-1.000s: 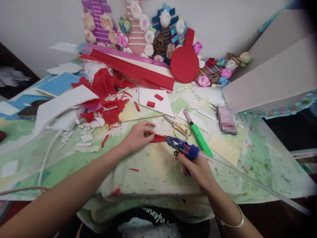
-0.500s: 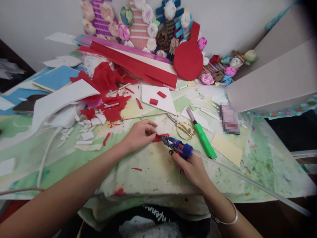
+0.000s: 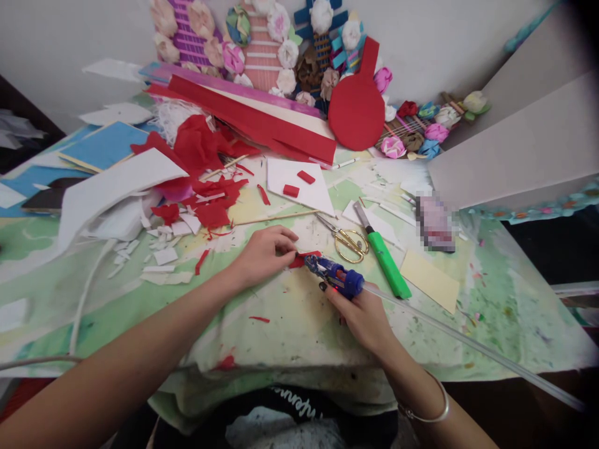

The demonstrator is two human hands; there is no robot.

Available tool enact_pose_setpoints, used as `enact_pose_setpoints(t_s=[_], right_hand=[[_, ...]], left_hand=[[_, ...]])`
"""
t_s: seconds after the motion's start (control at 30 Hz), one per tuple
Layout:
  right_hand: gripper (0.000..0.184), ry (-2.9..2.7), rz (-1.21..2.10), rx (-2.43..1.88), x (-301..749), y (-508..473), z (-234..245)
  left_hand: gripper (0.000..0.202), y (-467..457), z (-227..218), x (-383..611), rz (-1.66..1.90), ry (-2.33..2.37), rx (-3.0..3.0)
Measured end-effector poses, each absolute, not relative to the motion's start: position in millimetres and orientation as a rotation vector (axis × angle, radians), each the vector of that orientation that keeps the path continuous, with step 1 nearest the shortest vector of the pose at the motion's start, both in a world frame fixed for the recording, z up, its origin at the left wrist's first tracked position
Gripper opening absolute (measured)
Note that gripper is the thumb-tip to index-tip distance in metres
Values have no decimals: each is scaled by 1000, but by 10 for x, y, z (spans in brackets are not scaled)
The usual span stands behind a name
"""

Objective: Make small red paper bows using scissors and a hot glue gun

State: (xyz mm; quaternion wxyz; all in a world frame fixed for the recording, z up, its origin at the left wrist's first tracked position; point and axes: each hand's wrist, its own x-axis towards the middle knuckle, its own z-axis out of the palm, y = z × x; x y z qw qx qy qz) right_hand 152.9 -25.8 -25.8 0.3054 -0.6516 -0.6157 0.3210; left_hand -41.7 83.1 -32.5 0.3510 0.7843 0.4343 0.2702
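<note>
My left hand (image 3: 262,254) is curled on the table, its fingertips pinching a small red paper piece (image 3: 303,257). Wrapped in my right hand (image 3: 362,317) is a blue glue gun (image 3: 336,277) whose nozzle touches that red piece. A long clear glue stick (image 3: 468,346) runs from the gun's back toward the lower right. Both hands rest over the paint-stained green and white table cover (image 3: 281,324).
Gold-handled scissors (image 3: 347,240) and a green utility knife (image 3: 384,252) lie just beyond the gun. A white sheet (image 3: 299,187) carries two red blocks. Red paper scraps (image 3: 206,181), white offcuts and foam boards pile at left. Paper-flower crafts (image 3: 299,56) lean on the wall; grey boards (image 3: 515,143) stand right.
The glue gun and my right hand have shifted a little left, closing the nozzle onto the red piece. My left hand has stayed put on it.
</note>
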Motion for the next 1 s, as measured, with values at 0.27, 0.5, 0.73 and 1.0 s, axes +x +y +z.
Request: enact_pose_setpoints(t_s=[0.27,0.5,0.73,1.0], right_hand=[[30,-1647,799,-1751,1555,-247,-224],[29,-1628,753,-1826,1626,-270,-219],[32,-1561,729,-1909,1721,-291,-229],[29,-1583,734,-1856,1699,-343,-198]], left_hand=[[16,829,-338,-427,704,1103,2028],[16,822,-313,-429,696,1112,2022],[16,820,-306,-425,694,1120,2010],[15,813,-290,-421,703,1121,1990]])
